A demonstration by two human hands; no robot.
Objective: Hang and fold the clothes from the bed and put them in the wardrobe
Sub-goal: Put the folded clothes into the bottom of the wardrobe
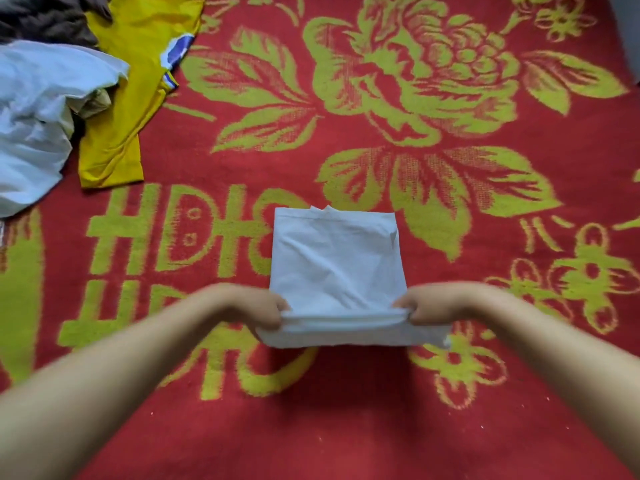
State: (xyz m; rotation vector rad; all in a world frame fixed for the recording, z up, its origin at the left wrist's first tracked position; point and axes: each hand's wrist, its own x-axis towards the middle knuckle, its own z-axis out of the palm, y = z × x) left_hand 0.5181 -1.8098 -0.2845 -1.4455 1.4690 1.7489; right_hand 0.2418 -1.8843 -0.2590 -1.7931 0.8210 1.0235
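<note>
Red flowered bedspread [346, 427] carries a folded white shirt [336, 258], left hand [258, 308] and right hand [427, 306] each pinching a near corner, rest of the shirt lying straight ahead of both grips, near edge running hand to hand, more clothes [52, 109] far left.

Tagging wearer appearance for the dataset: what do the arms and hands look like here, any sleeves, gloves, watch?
Both forearms are bare as far as the picture shows, with no sleeve in view. The left hand and right hand have no gloves. No watch, band or ring can be seen, though the picture is motion-blurred, so small items could be missed.
</note>
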